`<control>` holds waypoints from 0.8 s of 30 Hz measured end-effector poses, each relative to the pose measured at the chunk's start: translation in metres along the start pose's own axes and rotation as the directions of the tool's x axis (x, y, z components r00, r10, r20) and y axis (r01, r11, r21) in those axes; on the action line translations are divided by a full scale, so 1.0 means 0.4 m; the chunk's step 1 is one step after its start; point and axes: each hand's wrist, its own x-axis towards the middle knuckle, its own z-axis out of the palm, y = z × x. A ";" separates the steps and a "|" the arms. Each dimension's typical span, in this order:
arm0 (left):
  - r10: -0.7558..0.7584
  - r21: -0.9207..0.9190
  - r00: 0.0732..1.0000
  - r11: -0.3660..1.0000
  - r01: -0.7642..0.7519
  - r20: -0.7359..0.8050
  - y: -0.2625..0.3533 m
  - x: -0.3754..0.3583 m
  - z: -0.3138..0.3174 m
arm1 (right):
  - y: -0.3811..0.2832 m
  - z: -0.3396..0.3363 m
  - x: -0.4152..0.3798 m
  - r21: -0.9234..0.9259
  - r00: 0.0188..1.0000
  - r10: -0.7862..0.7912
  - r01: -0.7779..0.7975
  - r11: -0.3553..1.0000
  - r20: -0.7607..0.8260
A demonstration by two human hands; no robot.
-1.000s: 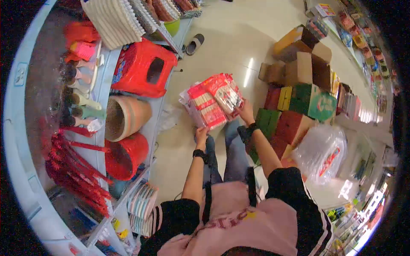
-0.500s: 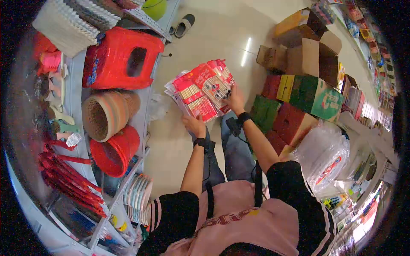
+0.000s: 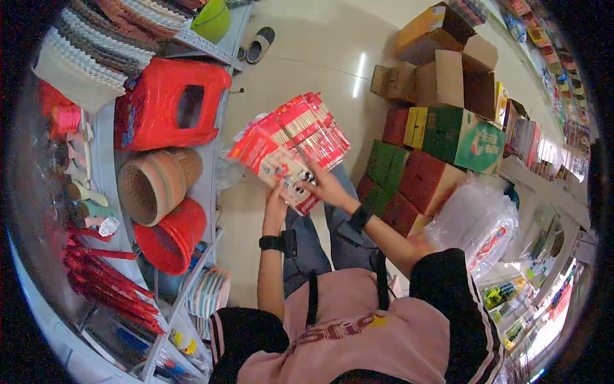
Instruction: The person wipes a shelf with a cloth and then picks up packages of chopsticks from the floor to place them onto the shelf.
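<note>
Both hands hold a fanned bunch of flat red-and-clear packets [image 3: 310, 131], which show thin pale sticks inside. My left hand [image 3: 275, 200] grips the lower edge of the bunch, its fingers partly hidden underneath. On top at the left lies a red and cream packet [image 3: 272, 160] with black-and-white pictures. My right hand [image 3: 327, 187] is closed on the lower right part of this packet. The bunch is above the floor, in front of my knees.
Shelving at the left holds a red plastic stool [image 3: 144, 109], woven baskets [image 3: 144, 189] and a red bucket [image 3: 167, 240]. Stacked cartons [image 3: 448, 131] and a plastic-wrapped bundle [image 3: 476, 221] stand at the right. A shoe [image 3: 259, 46] lies on the floor [image 3: 307, 38].
The red and cream packet has moved from the right side of the bunch to the left, turning. My right hand has shifted left and down with it, close to my left hand.
</note>
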 end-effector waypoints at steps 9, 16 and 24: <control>0.276 0.377 0.908 0.914 -0.147 -0.316 0.065 -0.168 -0.010 | 0.221 -0.043 0.161 -0.389 0.934 -0.029 -0.120 0.913 -0.356; 0.425 0.547 0.844 0.813 -0.196 -0.328 0.034 -0.111 -0.038 | 0.229 0.007 0.173 -0.624 0.880 0.055 -0.377 0.684 -0.471; 0.517 0.562 0.779 0.784 -0.264 -0.355 0.038 -0.114 0.003 | 0.249 0.013 0.148 -0.446 0.907 0.021 -0.226 0.866 -0.421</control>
